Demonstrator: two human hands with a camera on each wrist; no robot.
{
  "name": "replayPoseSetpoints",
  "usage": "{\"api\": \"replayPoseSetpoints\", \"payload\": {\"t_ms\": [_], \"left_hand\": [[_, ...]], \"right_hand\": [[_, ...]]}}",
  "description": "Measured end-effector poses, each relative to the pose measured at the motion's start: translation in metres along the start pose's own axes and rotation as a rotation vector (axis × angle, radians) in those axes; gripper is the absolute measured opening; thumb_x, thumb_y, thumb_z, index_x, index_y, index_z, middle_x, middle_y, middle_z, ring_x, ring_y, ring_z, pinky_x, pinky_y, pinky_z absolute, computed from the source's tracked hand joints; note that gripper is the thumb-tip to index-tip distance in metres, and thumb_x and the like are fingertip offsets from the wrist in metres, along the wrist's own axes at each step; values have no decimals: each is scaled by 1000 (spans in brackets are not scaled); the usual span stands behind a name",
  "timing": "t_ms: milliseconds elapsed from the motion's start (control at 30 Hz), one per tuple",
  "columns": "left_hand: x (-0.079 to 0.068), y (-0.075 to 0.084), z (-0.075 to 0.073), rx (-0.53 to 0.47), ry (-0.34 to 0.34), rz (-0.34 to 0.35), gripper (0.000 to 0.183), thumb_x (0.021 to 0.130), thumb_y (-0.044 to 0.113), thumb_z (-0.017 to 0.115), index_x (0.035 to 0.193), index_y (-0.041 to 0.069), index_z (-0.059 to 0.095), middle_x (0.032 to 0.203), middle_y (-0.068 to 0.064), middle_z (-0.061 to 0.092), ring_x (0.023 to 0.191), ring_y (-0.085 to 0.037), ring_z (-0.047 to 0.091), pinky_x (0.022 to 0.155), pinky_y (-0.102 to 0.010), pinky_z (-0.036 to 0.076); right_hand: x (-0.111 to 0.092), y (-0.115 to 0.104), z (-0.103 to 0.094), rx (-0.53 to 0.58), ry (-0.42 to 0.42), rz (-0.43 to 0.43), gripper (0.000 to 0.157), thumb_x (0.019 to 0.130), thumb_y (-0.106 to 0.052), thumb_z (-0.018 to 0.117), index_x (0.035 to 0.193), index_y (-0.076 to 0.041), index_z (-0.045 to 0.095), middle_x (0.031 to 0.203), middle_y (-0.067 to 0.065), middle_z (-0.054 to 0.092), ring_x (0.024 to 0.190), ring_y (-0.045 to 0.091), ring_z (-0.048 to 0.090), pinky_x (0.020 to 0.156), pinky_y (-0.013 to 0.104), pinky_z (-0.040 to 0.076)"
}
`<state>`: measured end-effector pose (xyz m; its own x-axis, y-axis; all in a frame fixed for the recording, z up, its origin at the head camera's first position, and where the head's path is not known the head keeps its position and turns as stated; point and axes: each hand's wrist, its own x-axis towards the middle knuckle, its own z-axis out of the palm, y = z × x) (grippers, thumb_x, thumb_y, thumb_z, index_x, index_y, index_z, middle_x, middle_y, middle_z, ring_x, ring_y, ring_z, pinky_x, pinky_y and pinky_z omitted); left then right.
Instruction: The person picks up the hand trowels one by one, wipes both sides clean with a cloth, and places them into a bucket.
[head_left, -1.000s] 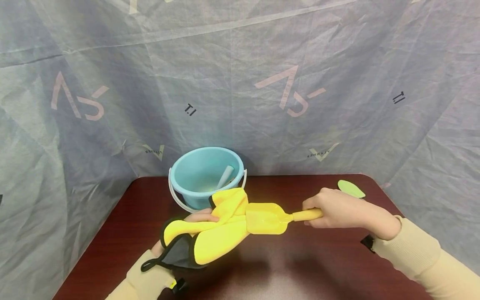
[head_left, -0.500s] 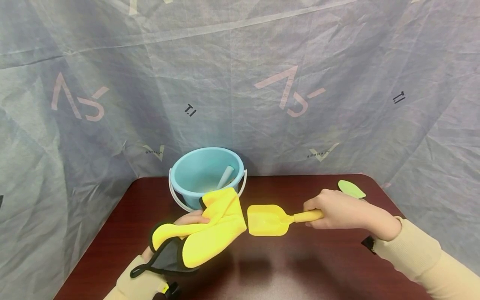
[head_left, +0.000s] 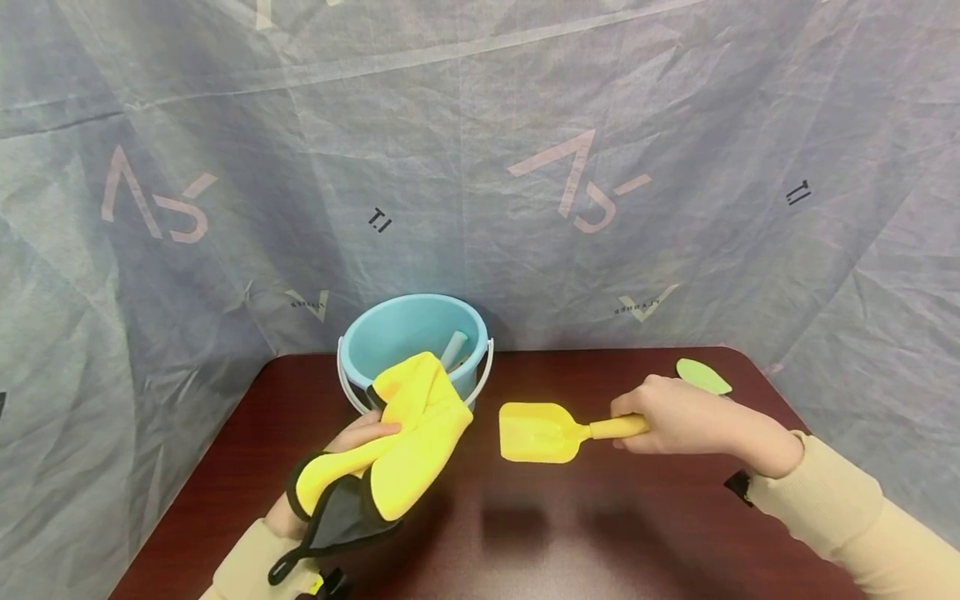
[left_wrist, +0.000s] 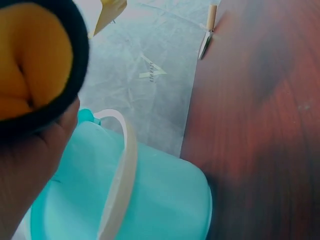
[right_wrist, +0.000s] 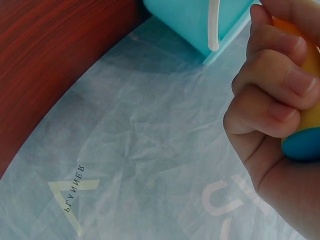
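Note:
My left hand [head_left: 367, 430] grips a folded yellow cloth [head_left: 420, 442] with black edging, a dark grey backing and a hanging loop. The thumb lies on top of the cloth, while most of the other fingers are hidden. My right hand [head_left: 671, 417] holds a yellow toy shovel [head_left: 540, 432] by its handle, the scoop face pointing left above the table. In the right wrist view, fingers curl round the yellow handle [right_wrist: 311, 117], which has a blue end. A gap separates cloth and shovel. Behind the cloth stands a light blue bucket [head_left: 411, 327] with a white handle.
A light blue rod-shaped thing [head_left: 453, 348] leans inside the bucket. On the dark red table [head_left: 570, 371], a pale green leaf-shaped piece [head_left: 702, 377] lies at the back right. A small wooden-handled tool [left_wrist: 211, 19] shows near the table edge. Grey printed fabric [head_left: 465, 167] hangs behind.
My left hand has drawn the cloth leftward off the shovel's scoop, then slightly up, so it now overlaps the bucket's front. The right hand and shovel have barely moved.

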<state>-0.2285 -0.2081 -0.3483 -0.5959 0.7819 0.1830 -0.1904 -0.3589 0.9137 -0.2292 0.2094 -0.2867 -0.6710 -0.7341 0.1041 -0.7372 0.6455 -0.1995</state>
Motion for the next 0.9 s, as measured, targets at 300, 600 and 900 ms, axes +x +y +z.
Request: {"api": "replayPoseSetpoints", "payload": {"t_ms": [300, 600, 900], "left_hand": [[-2, -4, 12, 97, 173, 80, 38, 98, 6, 44, 133, 2, 29, 117, -1, 61, 105, -12, 63, 88, -26, 50], [1, -4, 16, 443, 258, 138, 21, 96, 4, 46, 115, -4, 52, 98, -7, 70, 80, -21, 70, 65, -35, 57], [8, -5, 34, 620, 371, 164, 39, 92, 2, 55, 128, -1, 42, 112, -15, 63, 92, -27, 68, 75, -40, 56]], "right_hand": [[2, 0, -6, -4, 4, 20, 29, 75, -18, 74, 65, -27, 49, 57, -18, 31, 49, -5, 26, 43, 15, 29], [13, 2, -16, -48, 53, 120, 24, 76, -25, 74, 67, -27, 53, 56, -16, 35, 48, -2, 29, 44, 18, 30], [39, 5, -16, 9, 163, 184, 20, 77, -24, 76, 80, -16, 58, 59, -9, 45, 48, 4, 36, 45, 21, 34]]}}
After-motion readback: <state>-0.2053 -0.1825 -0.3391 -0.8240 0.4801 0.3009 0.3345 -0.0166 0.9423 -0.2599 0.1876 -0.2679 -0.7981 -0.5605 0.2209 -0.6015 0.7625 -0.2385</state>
